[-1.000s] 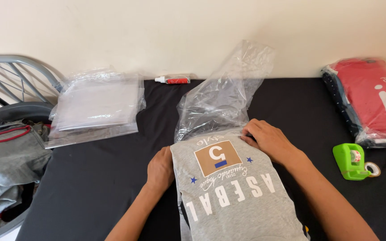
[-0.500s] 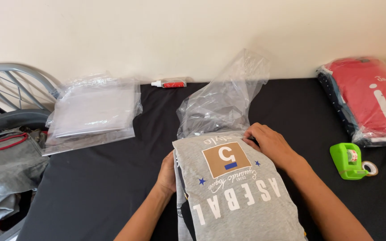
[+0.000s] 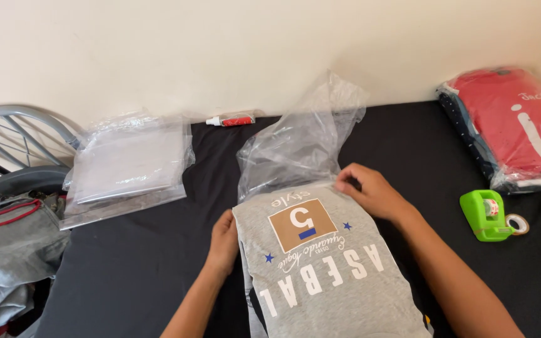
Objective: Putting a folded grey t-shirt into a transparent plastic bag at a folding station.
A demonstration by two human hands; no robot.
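Observation:
A folded grey shirt (image 3: 327, 269) with a brown patch and white lettering lies on the black table (image 3: 145, 263), its far end at the mouth of a clear plastic bag (image 3: 302, 138) that stands crumpled behind it. My left hand (image 3: 223, 243) grips the shirt's left edge. My right hand (image 3: 370, 191) holds the bag's opening at the shirt's top right corner, fingers curled over the plastic.
A stack of clear plastic bags (image 3: 126, 166) lies at the left. A red and white marker (image 3: 230, 119) rests by the wall. Bagged red clothing (image 3: 521, 125) is stacked at the right, a green tape dispenser (image 3: 486, 215) near it. Grey clothes (image 3: 7, 250) and a metal rack (image 3: 14, 128) sit far left.
The view has shifted slightly. My left hand slid down along the shirt's left edge, and the shirt's top edge has moved a little further into the bag's mouth.

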